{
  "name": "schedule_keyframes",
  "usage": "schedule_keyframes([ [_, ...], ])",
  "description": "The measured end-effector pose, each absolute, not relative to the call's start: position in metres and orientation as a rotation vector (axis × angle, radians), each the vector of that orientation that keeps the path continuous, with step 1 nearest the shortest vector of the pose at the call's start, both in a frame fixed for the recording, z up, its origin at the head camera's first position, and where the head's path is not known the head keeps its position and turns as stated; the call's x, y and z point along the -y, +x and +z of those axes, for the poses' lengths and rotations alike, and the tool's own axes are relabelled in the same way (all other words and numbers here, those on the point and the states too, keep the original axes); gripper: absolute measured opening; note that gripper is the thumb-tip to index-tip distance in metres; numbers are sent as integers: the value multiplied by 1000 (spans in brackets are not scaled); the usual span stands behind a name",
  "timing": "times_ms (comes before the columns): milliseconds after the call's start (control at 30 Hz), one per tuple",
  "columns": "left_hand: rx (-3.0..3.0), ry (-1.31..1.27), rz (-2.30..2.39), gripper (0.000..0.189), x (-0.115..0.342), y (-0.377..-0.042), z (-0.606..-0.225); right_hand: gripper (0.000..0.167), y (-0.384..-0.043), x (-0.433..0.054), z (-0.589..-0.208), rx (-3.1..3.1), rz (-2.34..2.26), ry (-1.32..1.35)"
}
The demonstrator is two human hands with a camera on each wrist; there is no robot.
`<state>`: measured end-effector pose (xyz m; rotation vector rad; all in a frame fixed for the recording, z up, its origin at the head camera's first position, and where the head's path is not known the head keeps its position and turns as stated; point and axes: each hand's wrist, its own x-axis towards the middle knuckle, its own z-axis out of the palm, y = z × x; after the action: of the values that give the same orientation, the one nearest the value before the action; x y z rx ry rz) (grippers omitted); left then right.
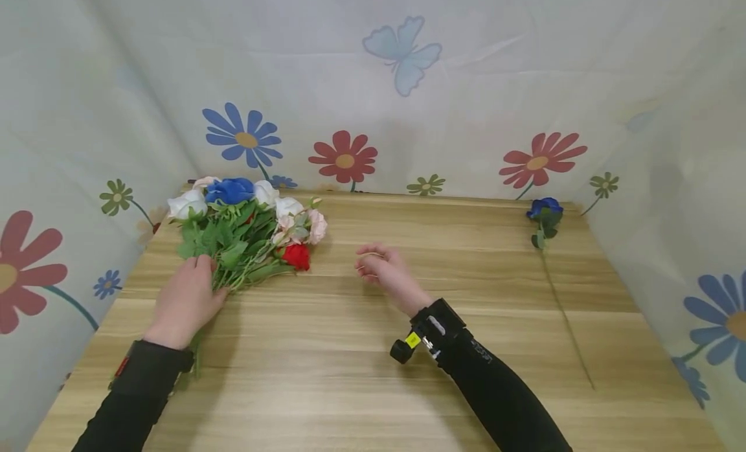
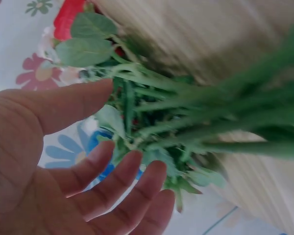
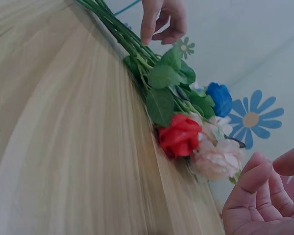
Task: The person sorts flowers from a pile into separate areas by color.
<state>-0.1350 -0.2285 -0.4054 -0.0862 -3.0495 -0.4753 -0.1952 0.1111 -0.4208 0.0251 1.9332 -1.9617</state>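
Because the left hand (image 1: pixel 185 300) is at the stems (image 2: pixel 264 117) with thumb and fingers parted, not wrapped tightly, the bunch of flowers (image 1: pixel 227 235) could fan out or roll if lifted like this. It lies at the far left of the wooden table (image 1: pixel 326 348), blooms towards the back, stems towards the person. Its leaves (image 3: pixel 161 81) overlap thickly, so pulling one stem might drag its neighbours along. The red flower (image 1: pixel 297 256) sits low at the bunch's right side, where a careless sweep could bend or crush it; the pink flowers (image 3: pixel 218 159) beside it seem just as exposed. The right hand (image 1: pixel 392 274) hangs over the middle of the table, fingers curved, thumb tip at or very near the index fingertip; whether something thin is pinched there, I cannot tell. Well apart, on the far right, lies a single blue flower (image 1: pixel 544 208), its long, thin stem likely to be knocked by a passing sleeve.
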Motion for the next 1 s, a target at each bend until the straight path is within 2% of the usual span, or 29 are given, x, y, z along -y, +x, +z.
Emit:
schedule_keyframes([
  [333, 3145, -78, -439, 30, 243, -131, -414, 35, -189, -97, -423, -1882, -1965, -16],
  [700, 3079, -98, -372, 8, 238, -133, -421, 31, -187, -97, -424, -1851, -1965, -44],
  [767, 3087, -89, -384, 11, 237, -134, -421, 30, -186, -98, -423, -1854, -1960, -46],
  [900, 3120, -70, -444, 34, 237, -135, -419, 31, -184, -99, -420, -1860, -1945, -46],
  [1000, 3133, -81, -505, 39, 236, -135, -417, 32, -183, -100, -421, -1869, -1937, -51],
])
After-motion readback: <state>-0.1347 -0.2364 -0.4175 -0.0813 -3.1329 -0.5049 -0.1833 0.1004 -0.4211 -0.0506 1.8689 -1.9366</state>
